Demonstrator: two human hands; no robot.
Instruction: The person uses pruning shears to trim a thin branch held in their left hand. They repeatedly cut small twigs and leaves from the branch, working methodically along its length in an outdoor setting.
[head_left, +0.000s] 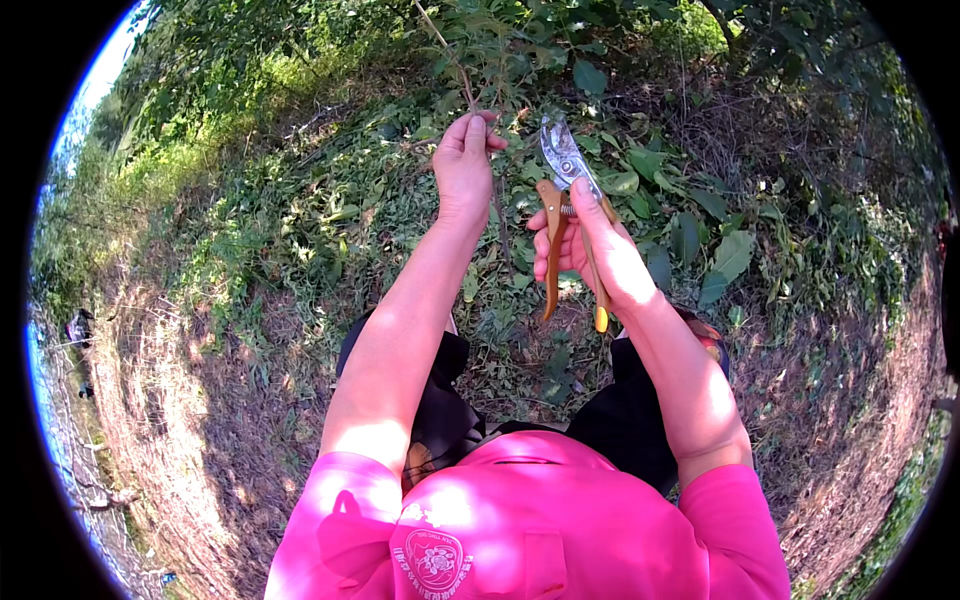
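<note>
Between the thumb and fingers of my left hand (465, 161) is a thin brown branch (454, 56), which rises away from me toward the top of the view. My right hand (596, 244) grips a pair of bypass pruning shears (567, 169) with brown handles, one tipped in yellow. Their metal blades point away from me, a little right of my left hand, and look parted. A coil spring shows between the handles, which are spread. No stem can be made out between the blades. Some fingers of my right hand are hidden behind the handles.
Cut leaves and leafy stems (337, 195) cover the ground before me. Broad green leaves (731, 259) lie to the right. Dense shrubs (525, 45) stand ahead. Dry grass (161, 420) spreads on the left, and my dark-trousered legs (630, 405) are bent below my arms.
</note>
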